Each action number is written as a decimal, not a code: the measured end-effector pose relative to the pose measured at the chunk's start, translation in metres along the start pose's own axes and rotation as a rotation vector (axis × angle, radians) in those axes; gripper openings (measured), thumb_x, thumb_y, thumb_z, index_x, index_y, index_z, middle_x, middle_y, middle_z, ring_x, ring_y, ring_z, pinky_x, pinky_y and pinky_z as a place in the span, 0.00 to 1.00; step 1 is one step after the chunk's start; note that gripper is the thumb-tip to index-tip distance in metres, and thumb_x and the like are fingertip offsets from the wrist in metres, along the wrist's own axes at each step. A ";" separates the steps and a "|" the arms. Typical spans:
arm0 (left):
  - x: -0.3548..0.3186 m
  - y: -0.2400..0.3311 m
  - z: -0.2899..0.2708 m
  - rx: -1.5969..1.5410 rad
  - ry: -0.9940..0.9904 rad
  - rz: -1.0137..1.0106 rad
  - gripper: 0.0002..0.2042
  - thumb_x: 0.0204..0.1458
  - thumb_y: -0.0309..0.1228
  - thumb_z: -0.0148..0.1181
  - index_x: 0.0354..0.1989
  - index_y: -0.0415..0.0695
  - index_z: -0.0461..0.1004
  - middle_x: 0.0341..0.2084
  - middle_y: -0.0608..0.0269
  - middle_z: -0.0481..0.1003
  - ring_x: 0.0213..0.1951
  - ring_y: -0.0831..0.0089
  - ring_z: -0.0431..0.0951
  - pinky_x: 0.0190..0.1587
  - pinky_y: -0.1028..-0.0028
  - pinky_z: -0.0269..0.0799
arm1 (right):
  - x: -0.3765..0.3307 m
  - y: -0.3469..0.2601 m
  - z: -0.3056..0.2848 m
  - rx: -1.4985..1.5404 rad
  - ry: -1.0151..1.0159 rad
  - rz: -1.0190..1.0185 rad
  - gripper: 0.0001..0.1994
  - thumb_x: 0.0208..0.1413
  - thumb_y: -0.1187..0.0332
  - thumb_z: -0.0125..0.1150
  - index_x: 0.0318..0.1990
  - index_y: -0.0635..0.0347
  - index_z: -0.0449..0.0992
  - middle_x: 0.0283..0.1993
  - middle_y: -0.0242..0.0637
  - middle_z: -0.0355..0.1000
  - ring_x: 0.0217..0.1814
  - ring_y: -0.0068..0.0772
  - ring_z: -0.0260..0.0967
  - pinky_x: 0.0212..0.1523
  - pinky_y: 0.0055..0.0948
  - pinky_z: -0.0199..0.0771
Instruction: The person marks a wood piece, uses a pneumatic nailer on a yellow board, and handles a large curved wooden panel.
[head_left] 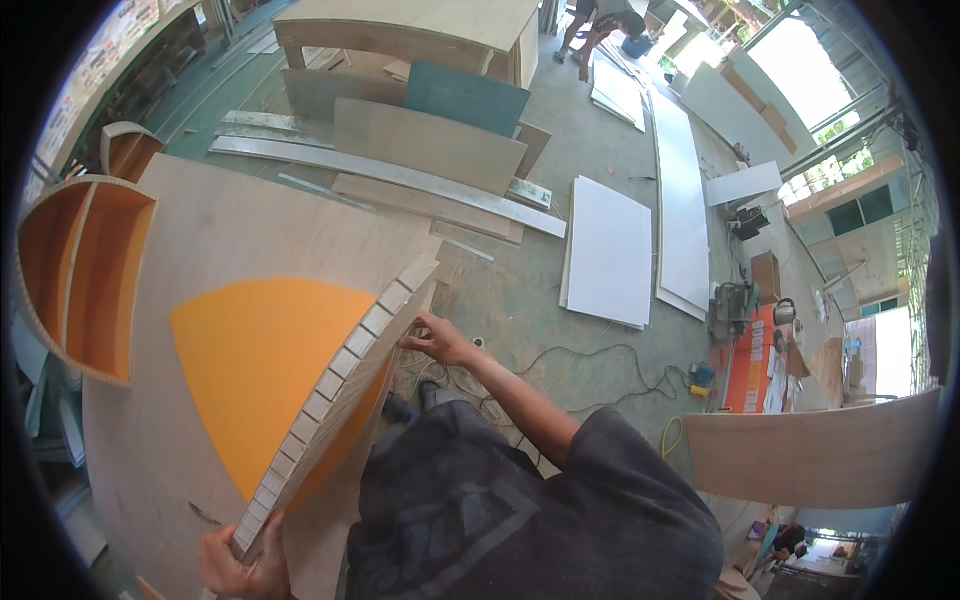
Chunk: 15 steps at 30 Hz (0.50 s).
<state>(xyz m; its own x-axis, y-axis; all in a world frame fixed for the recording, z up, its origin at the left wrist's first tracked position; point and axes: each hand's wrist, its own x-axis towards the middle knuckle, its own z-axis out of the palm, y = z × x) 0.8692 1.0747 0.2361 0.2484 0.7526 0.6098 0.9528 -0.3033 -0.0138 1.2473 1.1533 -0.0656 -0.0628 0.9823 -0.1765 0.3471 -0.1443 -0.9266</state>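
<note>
A wooden panel (330, 385) with a row of pale blocks along its upper edge stands slanted on the plywood-topped table (230, 200). Against its left side is a smooth orange fan-shaped surface (265, 370), and more orange shows low on the right side. My left hand (245, 565) grips the near end of the panel, thumb on one side and fingers on the other. Farther up, my right hand (440, 340) has its fingers bent and closed at the panel's right-hand edge; the fingertips are partly hidden.
A rounded orange shelf unit (90, 275) sits at the table's left. Boards lean on a workbench (410, 25) beyond. White sheets (610, 250) lie on the floor at right, near cables (590, 360) and a curved plywood panel (815, 450). Another person (605, 25) bends down far off.
</note>
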 end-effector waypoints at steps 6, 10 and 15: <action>-0.003 0.000 -0.002 -0.030 -0.054 -0.106 0.31 0.33 0.63 0.80 0.21 0.45 0.75 0.16 0.60 0.72 0.19 0.57 0.72 0.24 0.62 0.67 | 0.013 0.022 0.011 -0.111 0.039 -0.023 0.24 0.57 0.65 0.70 0.60 0.60 0.72 0.55 0.52 0.76 0.59 0.51 0.75 0.56 0.46 0.77; 0.004 0.002 -0.003 -0.035 -0.090 -0.104 0.30 0.36 0.63 0.78 0.24 0.45 0.77 0.18 0.60 0.74 0.21 0.57 0.74 0.26 0.62 0.69 | 0.017 0.033 0.011 -0.268 0.089 0.000 0.23 0.56 0.71 0.67 0.60 0.57 0.72 0.56 0.56 0.74 0.60 0.61 0.71 0.58 0.48 0.74; -0.017 -0.014 0.004 -0.142 -0.125 -0.206 0.34 0.44 0.66 0.70 0.34 0.40 0.75 0.24 0.57 0.72 0.25 0.59 0.73 0.27 0.66 0.64 | 0.044 0.073 0.020 -0.227 0.044 -0.083 0.16 0.58 0.71 0.63 0.55 0.58 0.76 0.53 0.53 0.76 0.63 0.61 0.69 0.59 0.48 0.73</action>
<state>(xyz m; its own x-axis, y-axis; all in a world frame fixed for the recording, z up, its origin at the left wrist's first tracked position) 0.8527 1.0684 0.2226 0.0801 0.8704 0.4858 0.9535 -0.2089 0.2172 1.2510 1.1832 -0.1479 -0.0602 0.9947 -0.0837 0.5442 -0.0376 -0.8381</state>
